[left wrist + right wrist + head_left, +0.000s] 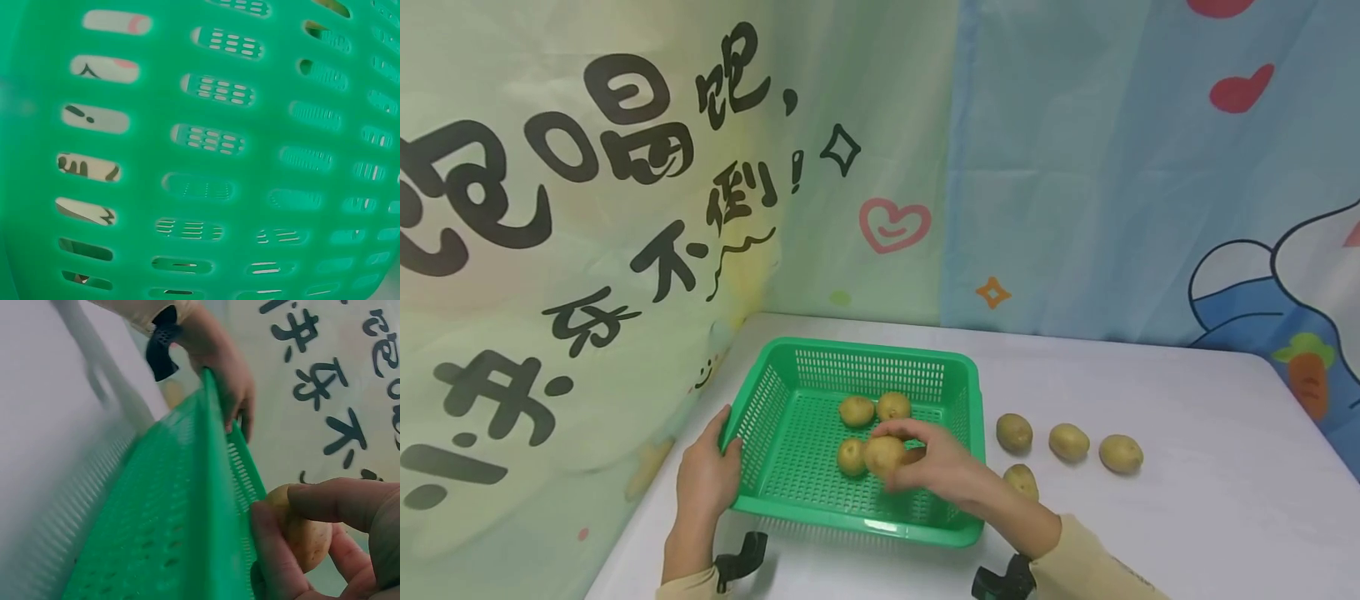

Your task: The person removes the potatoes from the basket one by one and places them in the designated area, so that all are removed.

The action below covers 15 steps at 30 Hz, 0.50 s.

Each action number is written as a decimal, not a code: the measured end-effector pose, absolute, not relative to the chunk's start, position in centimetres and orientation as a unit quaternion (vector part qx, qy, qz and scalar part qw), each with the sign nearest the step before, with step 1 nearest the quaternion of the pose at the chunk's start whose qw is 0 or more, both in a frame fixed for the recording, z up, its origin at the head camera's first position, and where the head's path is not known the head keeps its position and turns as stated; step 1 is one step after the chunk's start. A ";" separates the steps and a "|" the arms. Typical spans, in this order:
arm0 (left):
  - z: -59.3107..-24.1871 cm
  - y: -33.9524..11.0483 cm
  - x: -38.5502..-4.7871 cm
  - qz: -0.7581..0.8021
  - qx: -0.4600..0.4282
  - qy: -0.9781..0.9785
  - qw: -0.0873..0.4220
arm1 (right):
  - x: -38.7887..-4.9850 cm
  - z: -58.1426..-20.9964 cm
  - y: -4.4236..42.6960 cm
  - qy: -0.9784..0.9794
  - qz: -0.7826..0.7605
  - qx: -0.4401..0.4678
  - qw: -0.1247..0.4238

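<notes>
A green plastic basket (pixel 850 527) with perforated walls stands on the table. My left hand (pixel 703 479) grips its left rim, thumb on the inner side; the left wrist view is filled by the slotted basket wall (pixel 144 144). Over the basket floor, my right hand (pixel 938 460) holds a potato (pixel 883 457) between thumb and fingers. That potato (pixel 309 544) is also seen pinched in the right wrist view. Three other potatoes lie in the basket: one (pixel 851 458) beside the held one, and two (pixel 856 411) (pixel 893 406) farther back.
Right of the basket, several potatoes lie on the white table (pixel 1210 517): a row of three (pixel 1069 442) and another (pixel 1021 482) nearer, partly behind my right forearm. A printed cloth backdrop (pixel 1075 167) hangs behind and at the left.
</notes>
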<state>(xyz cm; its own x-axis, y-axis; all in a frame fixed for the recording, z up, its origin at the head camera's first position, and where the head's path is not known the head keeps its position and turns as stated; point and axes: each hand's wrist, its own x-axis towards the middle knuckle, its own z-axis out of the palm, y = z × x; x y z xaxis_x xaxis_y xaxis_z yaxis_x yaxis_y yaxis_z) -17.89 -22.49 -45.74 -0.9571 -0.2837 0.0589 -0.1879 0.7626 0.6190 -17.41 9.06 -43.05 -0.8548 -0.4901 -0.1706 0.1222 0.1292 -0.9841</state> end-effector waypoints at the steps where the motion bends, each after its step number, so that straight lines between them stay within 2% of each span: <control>1: -45.7 -22.5 -17.9 -0.322 0.126 -0.935 0.074 | -17.3 -42.8 9.3 0.710 -0.652 -0.128 0.233; 8: -45.6 -22.5 -17.8 -0.326 0.128 -0.934 0.070 | -16.5 -42.4 10.5 0.695 -0.678 -0.121 0.208; 15: -45.6 -22.5 -17.8 -0.324 0.126 -0.935 0.072 | -15.4 -42.5 12.3 0.723 -0.668 -0.085 0.153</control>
